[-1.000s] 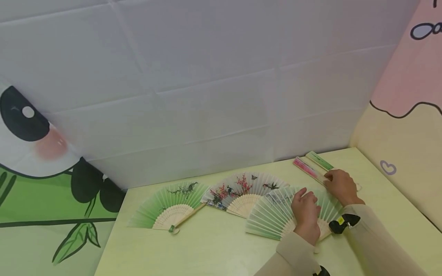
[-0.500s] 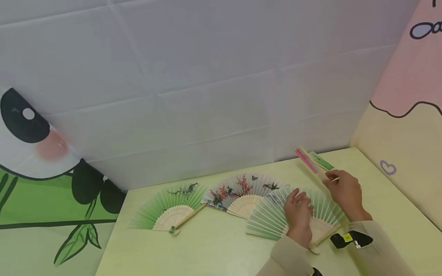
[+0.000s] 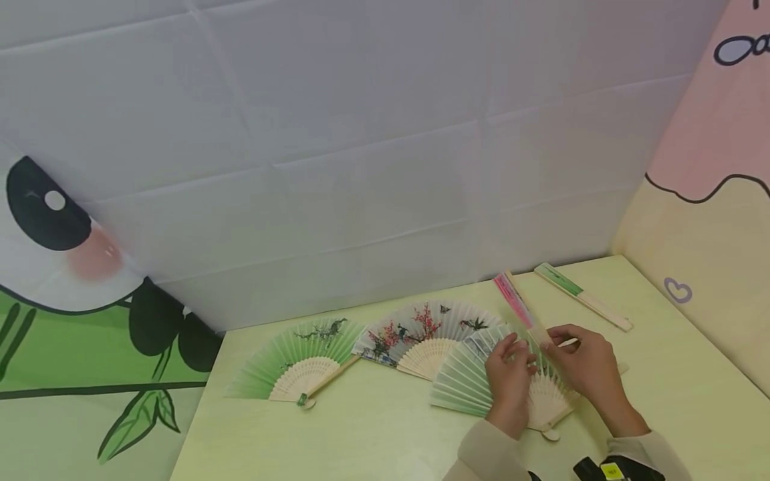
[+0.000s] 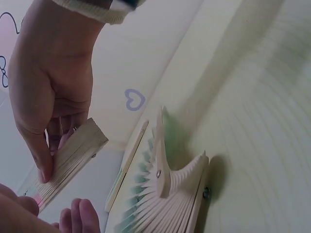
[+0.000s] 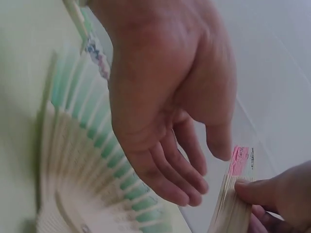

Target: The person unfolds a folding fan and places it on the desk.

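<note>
My right hand [image 3: 586,361] pinches the wooden sticks of a folded fan [image 3: 512,298] with a pink band, its pink end pointing up and away. In the left wrist view, thumb and fingers grip the fan's ribs [image 4: 73,158]. My left hand [image 3: 508,381] is close to the fan's left side, fingers loosely bent and holding nothing; the right wrist view shows its thumb [image 5: 218,141] right by the pink end. Beneath both hands lies a spread pale green fan [image 3: 460,386], partly hidden by them. A folded green fan [image 3: 559,279] lies on the table farther right.
A spread fan with red blossoms [image 3: 421,327] lies partly under the pale green one. At left is another spread green fan [image 3: 295,354]. The pale yellow table [image 3: 361,434] meets a white wall covering [image 3: 373,200] at the back and a painted side panel [image 3: 710,287] at right.
My right hand has lifted the folded pink fan from beside the folded green one and brought it left and nearer, over the pale green fan. My left hand has shifted slightly left.
</note>
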The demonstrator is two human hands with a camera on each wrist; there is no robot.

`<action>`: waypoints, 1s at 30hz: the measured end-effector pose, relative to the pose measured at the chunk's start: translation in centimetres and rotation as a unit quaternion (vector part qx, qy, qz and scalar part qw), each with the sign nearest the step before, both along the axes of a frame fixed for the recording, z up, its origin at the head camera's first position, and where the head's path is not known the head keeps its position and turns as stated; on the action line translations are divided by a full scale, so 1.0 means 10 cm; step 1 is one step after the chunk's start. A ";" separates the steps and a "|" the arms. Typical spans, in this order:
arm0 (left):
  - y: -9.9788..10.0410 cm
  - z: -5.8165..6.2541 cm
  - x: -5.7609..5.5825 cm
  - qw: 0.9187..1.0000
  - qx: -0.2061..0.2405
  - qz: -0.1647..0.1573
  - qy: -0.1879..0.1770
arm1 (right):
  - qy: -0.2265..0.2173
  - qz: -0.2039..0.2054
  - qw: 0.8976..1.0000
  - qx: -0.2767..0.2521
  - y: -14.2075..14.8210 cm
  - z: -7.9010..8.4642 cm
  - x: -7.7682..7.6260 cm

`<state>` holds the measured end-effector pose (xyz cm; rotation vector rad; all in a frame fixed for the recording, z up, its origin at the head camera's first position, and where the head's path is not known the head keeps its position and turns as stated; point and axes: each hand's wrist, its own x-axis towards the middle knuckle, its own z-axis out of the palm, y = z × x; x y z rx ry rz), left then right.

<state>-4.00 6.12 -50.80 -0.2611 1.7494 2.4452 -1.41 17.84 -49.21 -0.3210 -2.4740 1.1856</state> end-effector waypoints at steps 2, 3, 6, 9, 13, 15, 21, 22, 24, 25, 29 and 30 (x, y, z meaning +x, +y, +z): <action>-0.05 -0.01 0.00 1.000 0.001 -0.018 0.013 | -0.014 0.013 1.000 -0.015 -0.06 0.01 0.03; -0.08 -0.02 0.00 0.999 0.004 -0.028 0.018 | -0.022 0.018 0.999 -0.021 -0.08 0.01 0.05; -0.18 -0.03 0.01 0.998 0.008 -0.054 0.030 | -0.046 0.033 0.997 -0.044 -0.16 0.02 0.09; -0.29 -0.05 0.02 0.996 0.010 -0.074 0.040 | -0.069 0.050 0.994 -0.073 -0.23 0.02 0.12; -0.42 -0.07 0.06 0.995 0.009 -0.091 0.044 | -0.083 0.074 0.987 -0.112 -0.33 0.01 0.15; -0.49 -0.07 0.07 0.995 0.005 -0.096 0.037 | -0.085 0.081 0.985 -0.129 -0.38 0.01 0.15; -0.68 -0.05 0.13 0.995 0.000 -0.094 0.027 | -0.109 0.080 0.968 -0.212 -0.53 0.03 0.15; -0.71 -0.05 0.13 0.996 0.000 -0.090 0.030 | -0.115 0.074 0.962 -0.235 -0.55 0.03 0.16; -0.78 -0.04 0.14 0.996 0.003 -0.079 0.032 | -0.124 0.065 0.948 -0.284 -0.60 0.04 0.16; -0.82 -0.04 0.15 0.997 0.002 -0.073 0.034 | -0.124 0.062 0.942 -0.306 -0.62 0.04 0.16; -0.96 -0.04 0.17 0.998 -0.003 -0.043 0.035 | -0.115 0.050 0.922 -0.367 -0.74 0.04 0.15; -1.00 -0.04 0.18 0.999 -0.005 -0.033 0.033 | -0.111 0.049 0.918 -0.378 -0.77 0.03 0.15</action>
